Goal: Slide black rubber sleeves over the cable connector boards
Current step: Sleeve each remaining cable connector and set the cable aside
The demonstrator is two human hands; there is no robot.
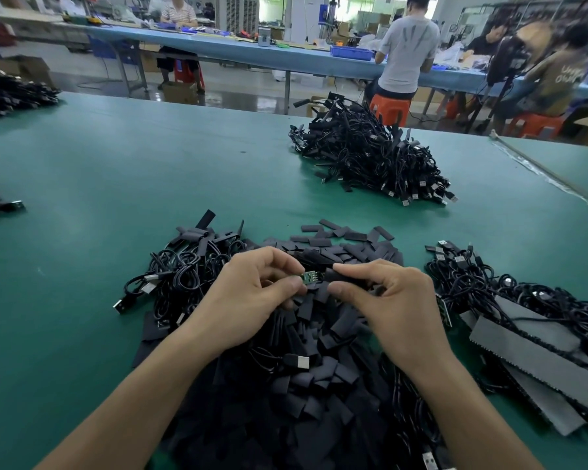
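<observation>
I read nothing on connector board (309, 277) in grip. White lettering on brown shirt (557, 79), far beyond grip, rightward: too blurred.

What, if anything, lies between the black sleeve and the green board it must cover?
Nothing visible: the sleeve, pinched by the right hand, sits right at the bare end of the board, which the left hand holds.

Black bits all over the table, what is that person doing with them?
A person is fitting a black rubber sleeve over a little green connector board. The left hand pinches the connector board, and the right hand holds the sleeve up against its end, so most of the board is bare. Under the hands lies a heap of loose sleeves on the green table, with cable piles on either side and another cable pile farther back.
</observation>
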